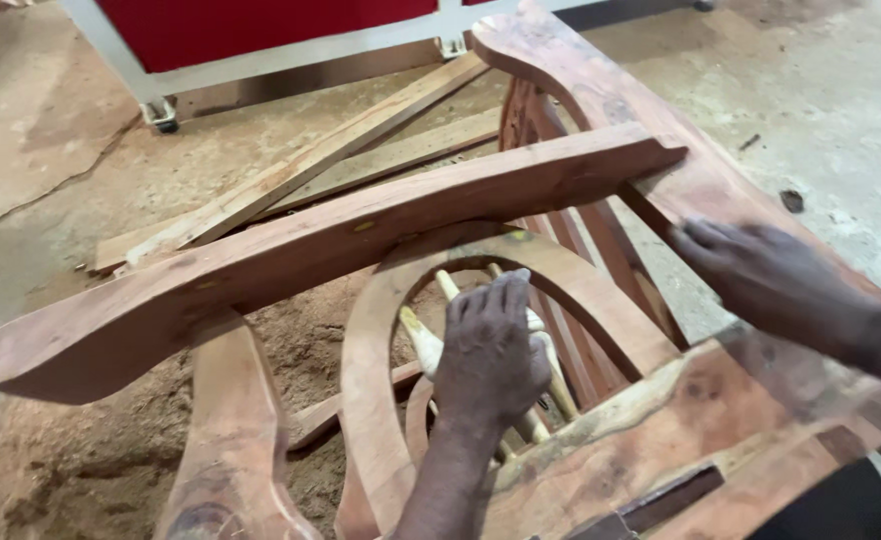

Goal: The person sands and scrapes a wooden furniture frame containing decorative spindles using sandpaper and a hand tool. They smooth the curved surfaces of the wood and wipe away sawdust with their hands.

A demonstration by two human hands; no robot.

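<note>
Two bare hands on reddish wooden chair frame (361, 240), frame lying tilted over sawdust-strewn floor (61, 180). Left hand (491, 350) back-up, fingers curled narrow over curved arch piece (381, 330), resting against pale slats (426, 345) behind; whether it grips slats, cannot tell. Right hand (761, 275) flat, fingers spread wide, pressed on long side rail (601, 90); motion-blurred, fingertips unclear. Both forearms cut off at lower edge. Loose planks (301, 170) on floor beyond frame. Red-and-white wheeled panel (261, 40) at top, mostly cropped.
</note>
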